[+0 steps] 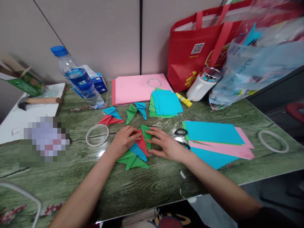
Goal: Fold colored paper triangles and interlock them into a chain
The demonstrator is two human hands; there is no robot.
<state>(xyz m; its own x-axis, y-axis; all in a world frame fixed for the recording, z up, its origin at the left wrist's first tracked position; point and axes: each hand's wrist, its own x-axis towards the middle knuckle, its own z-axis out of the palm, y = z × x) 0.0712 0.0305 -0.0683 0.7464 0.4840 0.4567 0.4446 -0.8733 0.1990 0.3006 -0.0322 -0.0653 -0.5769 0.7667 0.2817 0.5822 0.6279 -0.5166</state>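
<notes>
My left hand (125, 139) rests with bent fingers on a red folded paper piece (142, 144) at the table's middle. My right hand (166, 145) has its fingers spread, the tips touching a green folded piece (146, 136) just right of the red one. Nearer me, a blue folded piece (139, 152) and green folded pieces (133, 161) lie overlapping. Beyond the hands sit more folded pieces: blue and red (110, 119) at left, green (131, 113) and blue (142, 110) in the middle. My left palm hides part of the red piece.
Square sheets (167, 102) lie ahead, by a glue stick (184, 99) and pink paper (135, 88). Scissors (181, 132) and coloured strips (213, 132) are right. Tape rolls (97, 135) (273, 141) flank the work. A bottle (82, 79), white mug (201, 85) and red bag (185, 53) stand behind.
</notes>
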